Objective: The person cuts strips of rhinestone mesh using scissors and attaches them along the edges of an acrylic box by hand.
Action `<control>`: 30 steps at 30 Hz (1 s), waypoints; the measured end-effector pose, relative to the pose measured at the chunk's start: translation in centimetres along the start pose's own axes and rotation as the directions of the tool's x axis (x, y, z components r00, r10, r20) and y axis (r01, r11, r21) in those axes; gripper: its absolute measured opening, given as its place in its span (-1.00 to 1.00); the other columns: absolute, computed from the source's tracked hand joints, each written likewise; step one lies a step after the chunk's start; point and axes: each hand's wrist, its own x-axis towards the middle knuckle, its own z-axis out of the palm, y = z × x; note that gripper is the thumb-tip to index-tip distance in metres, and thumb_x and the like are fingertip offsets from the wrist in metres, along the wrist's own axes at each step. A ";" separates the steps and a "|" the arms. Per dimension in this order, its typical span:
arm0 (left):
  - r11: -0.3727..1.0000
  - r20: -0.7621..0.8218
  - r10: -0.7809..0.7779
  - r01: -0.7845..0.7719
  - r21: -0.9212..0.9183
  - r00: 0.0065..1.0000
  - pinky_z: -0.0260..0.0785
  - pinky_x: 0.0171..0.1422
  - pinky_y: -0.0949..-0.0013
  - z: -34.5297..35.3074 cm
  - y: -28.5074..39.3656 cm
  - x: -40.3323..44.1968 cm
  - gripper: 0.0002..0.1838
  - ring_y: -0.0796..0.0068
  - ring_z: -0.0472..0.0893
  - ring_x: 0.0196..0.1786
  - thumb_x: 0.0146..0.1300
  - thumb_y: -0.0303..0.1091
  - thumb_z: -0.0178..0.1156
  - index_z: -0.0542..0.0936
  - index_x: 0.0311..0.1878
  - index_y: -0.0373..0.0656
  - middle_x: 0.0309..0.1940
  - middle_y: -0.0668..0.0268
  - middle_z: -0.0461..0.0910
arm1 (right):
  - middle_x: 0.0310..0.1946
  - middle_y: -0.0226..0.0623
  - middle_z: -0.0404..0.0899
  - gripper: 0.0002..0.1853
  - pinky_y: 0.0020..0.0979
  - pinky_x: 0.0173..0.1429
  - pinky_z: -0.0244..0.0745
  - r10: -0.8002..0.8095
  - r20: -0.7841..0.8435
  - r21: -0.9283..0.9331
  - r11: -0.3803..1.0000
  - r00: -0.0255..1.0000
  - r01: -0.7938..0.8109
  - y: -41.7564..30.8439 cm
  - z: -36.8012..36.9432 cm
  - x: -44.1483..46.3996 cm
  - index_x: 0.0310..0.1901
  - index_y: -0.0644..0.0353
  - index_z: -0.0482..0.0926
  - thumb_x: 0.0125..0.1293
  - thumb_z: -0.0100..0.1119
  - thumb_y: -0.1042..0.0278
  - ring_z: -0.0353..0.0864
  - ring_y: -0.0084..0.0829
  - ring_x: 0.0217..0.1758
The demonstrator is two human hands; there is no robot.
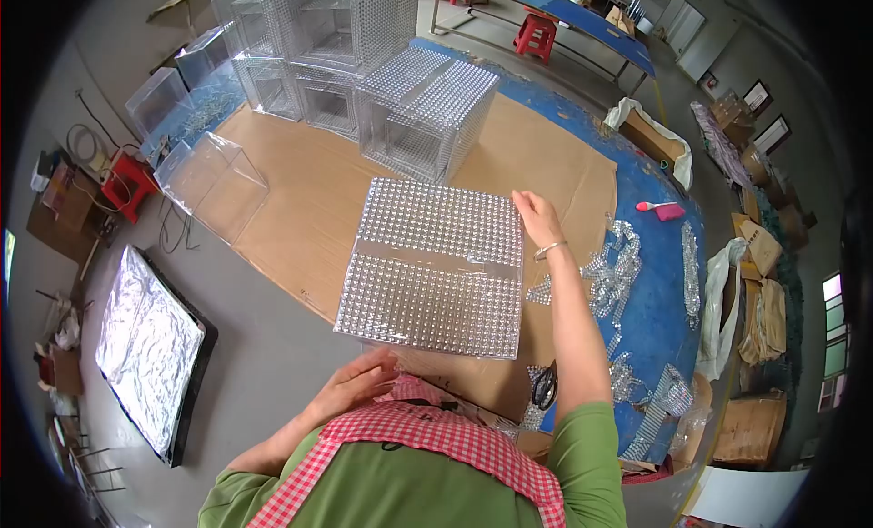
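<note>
A clear plastic box (435, 302) lies in front of me, its top covered with rows of shiny rhinestones and a bare strip across the middle. My right hand (538, 219) grips the box at its far right corner, thumb and fingers closed over the edge. Close to the near left edge is my left hand (356, 382), its fingers stretched out and holding nothing. Whether its fingertips touch the box's near side cannot be made out. Black-handled scissors (544, 388) lie to the right of the box's near corner.
Cardboard (300, 246) covers much of the blue table (668, 282). Stacked rhinestone boxes (418, 119) stand at the back, with a plain clear box (214, 187) at left. Rhinestone strips (611, 278) and a pink brush (662, 210) lie at right. A foil-covered panel (150, 346) is beyond the table's left.
</note>
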 end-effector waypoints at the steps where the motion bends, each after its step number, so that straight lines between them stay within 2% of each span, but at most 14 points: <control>1: 0.998 0.040 0.063 -0.063 0.008 0.997 0.24 0.21 0.32 -0.4 -0.8 1.0 -0.56 0.41 0.39 0.13 0.33 -0.29 -0.03 0.26 0.21 -0.31 0.06 0.15 0.39 | -0.63 -0.38 0.45 -0.63 -0.45 -0.38 0.28 0.040 0.045 0.003 0.999 0.998 -0.040 0.3 -0.4 0.9 -0.37 0.32 0.52 0.28 0.01 0.10 0.36 -0.54 -0.54; 2: 0.992 0.080 0.125 -0.126 0.016 0.989 0.21 0.24 0.31 -0.5 -1.2 1.4 -0.54 0.40 0.37 0.16 0.33 -0.29 -0.03 0.24 0.23 -0.32 0.08 0.16 0.38 | -0.65 -0.41 0.42 -0.63 -0.47 -0.40 0.26 0.080 0.089 0.007 0.997 0.993 -0.081 0.7 -0.7 1.2 -0.41 0.31 0.51 0.27 0.03 0.10 0.33 -0.58 -0.55; 5: 0.982 0.005 0.125 -0.124 0.141 0.992 0.15 0.29 0.23 0.5 -1.0 1.3 -0.42 0.34 0.27 0.24 0.29 -0.23 0.02 0.15 0.27 -0.34 0.22 0.18 0.25 | -0.66 -0.46 0.38 -0.65 -0.49 -0.45 0.21 0.047 0.120 -0.008 0.999 0.992 -0.046 -1.5 -2.7 -0.2 -0.48 0.30 0.48 0.24 0.08 0.13 0.27 -0.65 -0.56; 9: 0.945 -0.075 0.311 -0.300 0.129 0.947 0.17 0.26 0.30 1.9 0.9 2.2 -0.40 0.38 0.29 0.22 0.27 -0.21 0.05 0.15 0.27 -0.34 0.19 0.21 0.29 | -0.53 -0.54 0.44 -0.79 -0.62 -0.45 0.25 0.134 0.103 0.370 0.915 0.986 -0.163 -3.2 -6.7 -3.5 -0.38 0.25 0.52 0.26 0.07 0.27 0.33 -0.70 -0.50; 11: 0.919 -0.105 0.382 -0.365 0.151 0.918 0.20 0.22 0.34 1.7 2.2 3.8 -0.40 0.43 0.30 0.21 0.27 -0.19 0.04 0.16 0.27 -0.31 0.19 0.22 0.30 | -0.48 -0.53 0.47 -0.82 -0.63 -0.40 0.33 0.198 -0.010 0.371 0.911 0.980 -0.180 -4.7 -8.2 -5.9 -0.33 0.26 0.52 0.27 0.06 0.30 0.39 -0.70 -0.45; 12: 0.918 -0.106 0.377 -0.356 0.174 0.920 0.21 0.20 0.35 1.6 3.4 4.7 -0.40 0.46 0.32 0.19 0.28 -0.16 0.04 0.17 0.27 -0.28 0.17 0.25 0.32 | -0.45 -0.52 0.48 -0.83 -0.64 -0.37 0.37 0.225 -0.068 0.372 0.909 0.972 -0.185 -5.5 -8.8 -7.2 -0.31 0.26 0.52 0.28 0.05 0.32 0.42 -0.70 -0.43; 15: 0.906 -0.086 0.371 -0.340 0.254 0.925 0.22 0.14 0.35 0.5 7.6 7.4 -0.39 0.51 0.34 0.13 0.28 -0.04 0.00 0.19 0.27 -0.22 0.12 0.28 0.35 | -0.30 -0.44 0.51 -0.81 -0.51 -0.19 0.50 0.296 -0.031 0.441 0.861 0.955 -0.252 -7.1 -9.8 -11.3 -0.21 0.23 0.53 0.29 0.02 0.30 0.50 -0.63 -0.26; 17: 0.884 -0.036 0.369 -0.339 0.322 0.929 0.21 0.13 0.30 -0.4 9.8 9.3 -0.37 0.48 0.34 0.12 0.28 0.03 -0.03 0.21 0.26 -0.23 0.10 0.27 0.35 | -0.27 -0.43 0.51 -0.80 -0.48 -0.16 0.50 0.311 -0.081 0.520 0.824 0.947 -0.226 -7.5 -8.8 -15.0 -0.18 0.23 0.51 0.30 0.01 0.31 0.49 -0.62 -0.24; 21: 0.854 -0.045 0.326 -0.274 0.442 0.944 0.17 0.15 0.23 0.9 12.7 10.8 -0.33 0.49 0.31 0.13 0.27 0.12 -0.07 0.22 0.27 -0.21 0.10 0.29 0.36 | -0.22 -0.39 0.49 -0.82 -0.46 -0.11 0.51 0.384 -0.118 0.632 0.740 0.916 -0.229 -8.6 -6.6 -20.1 -0.15 0.29 0.47 0.30 0.00 0.39 0.48 -0.60 -0.17; 27: 0.842 -0.055 0.249 -0.188 0.505 0.967 0.15 0.16 0.20 0.1 11.7 13.4 -0.33 0.42 0.31 0.14 0.27 0.16 -0.10 0.26 0.25 -0.19 0.10 0.28 0.37 | -0.28 -0.44 0.46 -0.78 -0.47 -0.11 0.52 0.480 -0.042 0.755 0.590 0.876 -0.287 -8.1 -3.4 -25.1 -0.10 0.31 0.43 0.31 0.01 0.36 0.46 -0.65 -0.22; 30: 0.842 -0.047 0.213 -0.159 0.516 0.976 0.15 0.17 0.19 -0.3 11.2 13.7 -0.33 0.39 0.32 0.13 0.27 0.16 -0.09 0.28 0.24 -0.19 0.10 0.25 0.38 | -0.33 -0.45 0.44 -0.80 -0.45 -0.10 0.54 0.508 0.011 0.785 0.529 0.861 -0.322 -7.0 -2.6 -26.5 -0.15 0.29 0.44 0.33 -0.02 0.33 0.45 -0.65 -0.26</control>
